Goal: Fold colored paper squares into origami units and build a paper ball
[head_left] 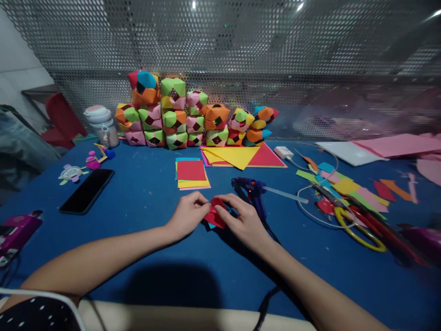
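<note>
Between my two hands, just above the blue table [151,266], is a small folded red paper piece [216,219] with some blue paper showing at its edges. My left hand [189,214] pinches its left side between thumb and fingers. On the other side, my right hand [243,219] grips the piece, thumb on top and fingers behind. Close behind the right hand lies a dark blue hot glue gun [253,187] with a clear glue stick in its back. Beyond the hands sits a stack of square coloured papers [191,171], red on top.
Folded paper balls [175,122] are piled at the back against a perforated metal screen [220,46]. A phone [87,191] and a bottle [102,125] are at left. Yellow-handled scissors [361,234], paper scraps [344,186] and a white cable [299,202] spread over the right.
</note>
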Demonstrator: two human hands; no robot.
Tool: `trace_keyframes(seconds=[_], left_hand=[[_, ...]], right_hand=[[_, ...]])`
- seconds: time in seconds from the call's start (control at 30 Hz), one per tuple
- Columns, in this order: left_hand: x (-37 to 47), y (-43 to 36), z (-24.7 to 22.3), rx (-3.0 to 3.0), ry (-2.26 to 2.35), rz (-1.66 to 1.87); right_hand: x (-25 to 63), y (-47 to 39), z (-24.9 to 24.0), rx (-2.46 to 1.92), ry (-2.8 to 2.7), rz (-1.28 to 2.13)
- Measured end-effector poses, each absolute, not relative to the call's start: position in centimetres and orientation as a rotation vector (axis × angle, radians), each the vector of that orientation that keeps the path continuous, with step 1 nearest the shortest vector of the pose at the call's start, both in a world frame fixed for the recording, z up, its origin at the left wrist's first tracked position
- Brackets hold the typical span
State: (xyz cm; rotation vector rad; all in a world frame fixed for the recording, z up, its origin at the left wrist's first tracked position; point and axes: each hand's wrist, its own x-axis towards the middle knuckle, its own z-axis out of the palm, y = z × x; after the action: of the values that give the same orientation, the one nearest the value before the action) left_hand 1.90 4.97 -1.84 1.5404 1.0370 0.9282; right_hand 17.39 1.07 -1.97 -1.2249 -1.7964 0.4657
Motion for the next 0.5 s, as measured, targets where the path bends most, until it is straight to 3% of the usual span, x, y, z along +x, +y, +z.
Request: trace_keyframes(seconds=[0.2,0.5], left_hand=[[2.0,5.5,-2.4,1.413,1.114,1.066],[2.4,4.3,-2.1,1.305,1.012,0.928]], right_hand=[[17.1,1.0,-1.9,-1.422,-1.717,0.547],[17.5,1.6,-2.7,-1.421,-1.654,0.501]])
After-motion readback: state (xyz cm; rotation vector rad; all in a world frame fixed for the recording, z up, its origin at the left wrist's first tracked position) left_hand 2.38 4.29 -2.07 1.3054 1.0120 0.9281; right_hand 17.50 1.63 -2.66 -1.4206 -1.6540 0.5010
